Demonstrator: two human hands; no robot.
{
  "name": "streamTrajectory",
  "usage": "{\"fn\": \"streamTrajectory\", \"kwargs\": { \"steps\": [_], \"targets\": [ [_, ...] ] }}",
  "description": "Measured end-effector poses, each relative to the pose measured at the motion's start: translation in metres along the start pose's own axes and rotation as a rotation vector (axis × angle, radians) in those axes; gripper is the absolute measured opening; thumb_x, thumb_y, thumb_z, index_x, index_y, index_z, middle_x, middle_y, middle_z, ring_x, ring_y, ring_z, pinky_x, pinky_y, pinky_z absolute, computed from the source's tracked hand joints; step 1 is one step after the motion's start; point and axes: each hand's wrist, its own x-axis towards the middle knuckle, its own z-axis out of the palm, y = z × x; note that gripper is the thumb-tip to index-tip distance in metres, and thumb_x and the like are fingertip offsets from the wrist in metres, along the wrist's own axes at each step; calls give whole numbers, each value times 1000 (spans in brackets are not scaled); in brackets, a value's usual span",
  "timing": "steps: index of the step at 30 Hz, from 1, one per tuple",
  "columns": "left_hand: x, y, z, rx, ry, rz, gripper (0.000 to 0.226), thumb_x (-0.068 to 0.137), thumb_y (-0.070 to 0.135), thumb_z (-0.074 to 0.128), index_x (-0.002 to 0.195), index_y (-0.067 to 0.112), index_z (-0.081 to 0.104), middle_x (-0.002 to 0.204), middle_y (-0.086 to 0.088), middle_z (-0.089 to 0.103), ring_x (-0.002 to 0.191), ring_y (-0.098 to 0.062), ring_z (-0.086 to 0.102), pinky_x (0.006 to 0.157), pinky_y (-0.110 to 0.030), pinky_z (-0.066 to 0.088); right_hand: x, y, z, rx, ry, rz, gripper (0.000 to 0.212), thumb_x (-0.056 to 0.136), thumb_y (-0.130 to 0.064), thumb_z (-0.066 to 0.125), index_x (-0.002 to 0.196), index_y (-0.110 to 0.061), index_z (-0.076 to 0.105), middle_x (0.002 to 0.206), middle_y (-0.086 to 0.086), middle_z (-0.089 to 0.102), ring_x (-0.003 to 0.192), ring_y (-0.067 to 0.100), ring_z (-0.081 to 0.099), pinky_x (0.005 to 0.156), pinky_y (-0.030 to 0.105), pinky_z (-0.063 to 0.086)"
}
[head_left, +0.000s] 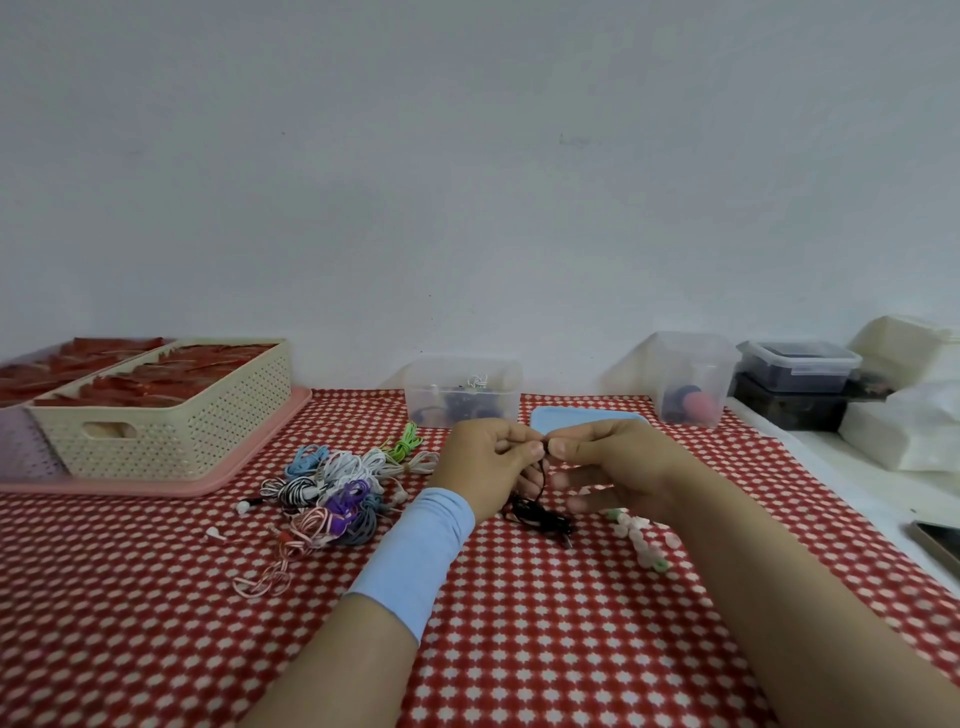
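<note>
The counter, w/ its red-and-white checked cloth, is taking up the whole lower half of the view and running back to a plain wall. The widest open stretch is lying at the front, under and btwn the two forearms. The left, back and right edges are all crowded. At far left a cream basket is sitting on a pink tray, filling that corner. Along the back edge a clear box is standing at centre and a second clear box further right, w/ a blue pad lying flat btwn them. Left of centre a pile of coloured cables is sprawling, near the left hand but apart from it.

Both hands are meeting above the counter's middle, just in front of the blue pad. The left hand and right hand are each pinching the top end of a black earphone cable btwn thumb and forefinger, tips nearly touching, w/ the other fingers curling loosely. The cable is hanging down from the pinch, btwn the palms, and the rest of it is bunching on the cloth just below the hands. Small pastel pieces are lying by the right wrist.
</note>
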Motion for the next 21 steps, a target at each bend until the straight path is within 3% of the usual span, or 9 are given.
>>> {"fn": "streamTrajectory", "kwargs": {
  "steps": [6,9,13,17,21],
  "targets": [
    [-2,3,3,-47,-40,-4,12,94,1,60,98,6,70,68,-8,70,55,-11,67,57,-19,55,-4,1,-4,70,-48,69,5,90,-11,71,91,-13,76,77,3,74,64,13,69,61,33,59],
    [0,1,6,-120,-10,-39,11,94,4,61,95,7,72,75,-11,72,61,-17,69,61,-26,59,-6,2,-1,44,27,-92,12,88,-9,74,100,-10,75,82,8,75,67,19,71,64,38,62],
    [1,-2,5,-237,18,-127,11,94,8,63,99,7,72,77,-10,73,63,-18,69,64,-30,61,-5,2,7,-143,161,-345,7,89,-8,74,90,-13,78,80,5,78,70,20,75,64,38,64],
    [1,-6,1,-289,10,-166,14,93,11,64,103,5,72,80,-9,74,65,-18,70,64,-29,59,-6,0,6,-342,121,-434,12,91,-9,71,92,-18,80,82,2,79,75,20,76,67,34,64],
    [-1,-3,1,-317,-34,-144,13,94,8,62,101,3,72,79,-10,73,64,-16,68,60,-24,57,-10,-1,4,-316,116,-445,12,90,-11,73,94,-18,81,84,2,79,76,19,75,65,30,62]
  ]
}}
